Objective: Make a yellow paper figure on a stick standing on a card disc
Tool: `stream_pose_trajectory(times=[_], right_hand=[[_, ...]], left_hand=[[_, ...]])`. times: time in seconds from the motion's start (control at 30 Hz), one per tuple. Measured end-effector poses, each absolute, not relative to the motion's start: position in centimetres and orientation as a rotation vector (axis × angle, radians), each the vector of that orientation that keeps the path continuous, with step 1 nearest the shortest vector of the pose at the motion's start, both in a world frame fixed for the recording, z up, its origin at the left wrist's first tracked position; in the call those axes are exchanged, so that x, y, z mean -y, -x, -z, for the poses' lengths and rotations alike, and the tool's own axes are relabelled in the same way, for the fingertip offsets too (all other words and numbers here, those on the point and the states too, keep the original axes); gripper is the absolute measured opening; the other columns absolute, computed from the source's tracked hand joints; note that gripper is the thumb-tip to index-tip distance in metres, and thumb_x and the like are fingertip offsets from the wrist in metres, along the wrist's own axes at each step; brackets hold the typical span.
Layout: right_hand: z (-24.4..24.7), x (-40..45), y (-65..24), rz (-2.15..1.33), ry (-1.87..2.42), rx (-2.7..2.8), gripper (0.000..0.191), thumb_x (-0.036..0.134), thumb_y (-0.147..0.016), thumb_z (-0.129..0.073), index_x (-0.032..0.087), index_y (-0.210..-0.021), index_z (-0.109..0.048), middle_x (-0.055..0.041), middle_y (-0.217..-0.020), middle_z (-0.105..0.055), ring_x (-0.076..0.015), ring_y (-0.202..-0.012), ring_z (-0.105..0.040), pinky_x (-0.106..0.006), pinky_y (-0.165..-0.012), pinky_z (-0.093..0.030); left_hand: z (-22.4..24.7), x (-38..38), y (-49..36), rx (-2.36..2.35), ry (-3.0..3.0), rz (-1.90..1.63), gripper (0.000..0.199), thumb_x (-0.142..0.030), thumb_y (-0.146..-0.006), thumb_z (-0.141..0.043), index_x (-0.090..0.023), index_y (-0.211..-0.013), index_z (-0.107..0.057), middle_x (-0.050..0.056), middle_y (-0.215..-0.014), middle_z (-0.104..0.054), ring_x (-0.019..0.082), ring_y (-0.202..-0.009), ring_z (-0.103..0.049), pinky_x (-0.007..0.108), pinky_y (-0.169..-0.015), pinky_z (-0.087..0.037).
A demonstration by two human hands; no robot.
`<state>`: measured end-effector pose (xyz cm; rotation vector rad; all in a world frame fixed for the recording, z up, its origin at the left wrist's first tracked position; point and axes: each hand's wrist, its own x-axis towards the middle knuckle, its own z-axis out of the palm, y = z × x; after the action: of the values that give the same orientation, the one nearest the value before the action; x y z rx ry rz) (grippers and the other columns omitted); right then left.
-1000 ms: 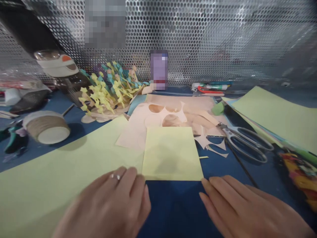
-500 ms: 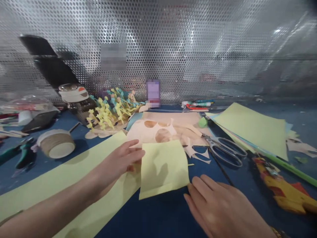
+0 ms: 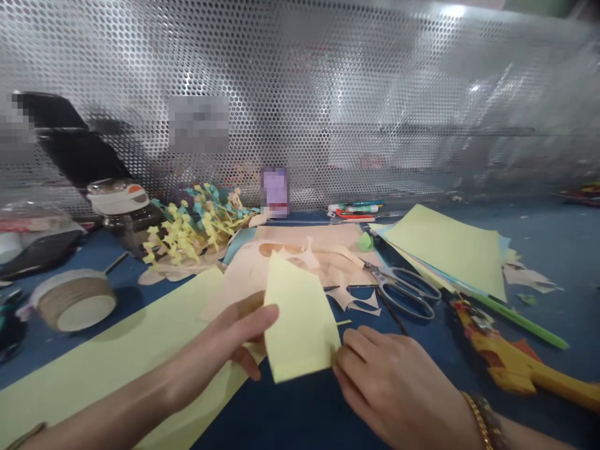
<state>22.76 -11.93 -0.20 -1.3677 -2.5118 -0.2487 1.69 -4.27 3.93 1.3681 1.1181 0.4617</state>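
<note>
Both hands hold a small piece of yellow paper (image 3: pixel 300 322), raised above the dark blue table and slightly bowed. My left hand (image 3: pixel 239 331) grips its left edge, thumb on the near face and the other fingers behind it, partly hidden. At its lower right corner, my right hand (image 3: pixel 394 375) pinches the paper between thumb and bent fingers. Under my left arm lies a long strip of yellow paper (image 3: pixel 117 350). Beyond the held piece are peach paper sheets with cut-out holes (image 3: pixel 244 275) and curled offcuts (image 3: pixel 354 300).
Scissors (image 3: pixel 407 290) lie right of the offcuts, near a green pen (image 3: pixel 525 322) and a yellow-handled tool (image 3: pixel 529 369). Yellow sheets (image 3: pixel 450 244) are stacked behind. Left are a tape roll (image 3: pixel 77 300), a jar (image 3: pixel 124 209) and paper flowers (image 3: pixel 187 231). A perforated metal panel (image 3: pixel 300 81) stands behind.
The small yellow paper has turned and bowed, so it looks narrower. My left thumb now lies over its left edge, and my right hand has shifted slightly left. The view has swung right.
</note>
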Motion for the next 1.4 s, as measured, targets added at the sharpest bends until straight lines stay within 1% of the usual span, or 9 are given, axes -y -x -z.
stream_pose_trajectory(times=[0.23,0.37,0.47,0.57,0.73,0.87,1.0,1.17,1.4], right_hand=[[0.5,11.4,-23.0,0.214,1.323,2.586,0.016,0.019,-0.089,-0.049,0.021,-0.074,-0.054,0.0005,-0.072,-0.058,-0.0183,-0.063,-0.053,-0.03,-0.051,-0.036],[0.1,11.0,-23.3,0.009,1.329,2.414,0.018,0.022,-0.092,-0.046,0.021,-0.081,-0.06,-0.0001,-0.076,-0.06,-0.0169,-0.071,-0.057,-0.03,-0.06,-0.043],[-0.1,10.5,-23.7,-0.264,1.366,2.09,0.011,0.02,-0.089,-0.049,0.022,-0.094,-0.058,-0.001,-0.085,-0.06,-0.0154,-0.077,-0.06,-0.029,-0.067,-0.05],[0.1,9.8,-23.9,-0.614,1.346,1.69,0.014,0.024,-0.087,-0.051,0.019,-0.099,-0.049,-0.004,-0.09,-0.054,-0.0152,-0.076,-0.06,-0.025,-0.057,-0.055],[0.8,9.2,-23.3,-1.154,1.172,1.407,0.033,0.031,-0.086,-0.053,0.015,-0.113,-0.042,-0.0065,-0.095,-0.049,-0.0137,-0.069,-0.058,-0.022,-0.043,-0.055],[1.0,9.4,-22.8,-1.388,1.075,1.299,0.029,0.032,-0.086,-0.057,0.016,-0.109,-0.047,-0.0043,-0.09,-0.055,-0.0109,-0.065,-0.059,-0.019,-0.044,-0.055],[0.9,10.1,-22.0,-1.48,1.049,1.204,0.039,0.033,-0.077,-0.07,0.02,-0.108,-0.05,-0.0013,-0.085,-0.059,-0.0122,-0.07,-0.06,-0.02,-0.049,-0.057],[0.5,10.7,-20.8,-1.484,1.08,1.141,0.042,0.027,-0.072,-0.072,0.018,-0.109,-0.054,-0.0009,-0.077,-0.063,-0.0126,-0.067,-0.061,-0.018,-0.049,-0.055],[0.4,10.4,-21.7,-1.378,1.159,1.088,0.019,0.029,-0.081,-0.065,0.016,-0.094,-0.063,-0.0024,-0.079,-0.064,-0.0127,-0.067,-0.063,-0.022,-0.052,-0.057]], left_hand=[[-3.2,4.2,-1.0,-1.138,-1.468,-0.171,0.039,-0.042,-0.077,-0.06,-0.012,-0.102,-0.065,0.009,-0.082,-0.072,0.019,-0.061,-0.068,0.022,-0.046,-0.048],[-2.6,4.3,-0.9,-1.24,-1.47,-0.361,0.039,-0.042,-0.082,-0.056,-0.008,-0.099,-0.065,0.008,-0.062,-0.07,0.019,-0.056,-0.068,0.023,-0.048,-0.05],[-2.6,4.5,-1.0,-1.221,-1.387,-0.572,0.04,-0.041,-0.082,-0.059,-0.011,-0.108,-0.063,0.01,-0.085,-0.074,0.02,-0.068,-0.07,0.024,-0.056,-0.055],[-2.7,4.9,-1.2,-1.162,-1.259,-0.625,0.042,-0.039,-0.082,-0.062,-0.014,-0.116,-0.06,0.011,-0.114,-0.068,0.019,-0.081,-0.07,0.024,-0.065,-0.057],[-1.7,5.4,-1.3,-1.07,-1.117,-0.599,0.043,-0.037,-0.081,-0.064,-0.017,-0.119,-0.059,0.01,-0.119,-0.066,0.019,-0.087,-0.069,0.026,-0.075,-0.056],[-0.3,5.7,-1.0,-0.993,-1.138,-0.616,0.042,-0.034,-0.076,-0.071,-0.021,-0.115,-0.063,0.006,-0.111,-0.07,0.02,-0.096,-0.066,0.027,-0.081,-0.053],[0.6,6.2,-1.1,-0.977,-1.209,-0.617,0.04,-0.031,-0.073,-0.073,-0.022,-0.111,-0.065,0.004,-0.103,-0.072,0.022,-0.097,-0.063,0.027,-0.078,-0.051],[0.9,6.8,-1.8,-1.045,-1.282,-0.568,0.019,-0.034,-0.074,-0.07,-0.017,-0.083,-0.072,0.004,-0.085,-0.072,0.022,-0.081,-0.064,0.028,-0.072,-0.051],[0.4,6.9,-1.8,-1.075,-1.196,-0.59,0.036,-0.034,-0.073,-0.072,-0.024,-0.107,-0.068,0.003,-0.092,-0.074,0.022,-0.089,-0.066,0.027,-0.072,-0.052]])
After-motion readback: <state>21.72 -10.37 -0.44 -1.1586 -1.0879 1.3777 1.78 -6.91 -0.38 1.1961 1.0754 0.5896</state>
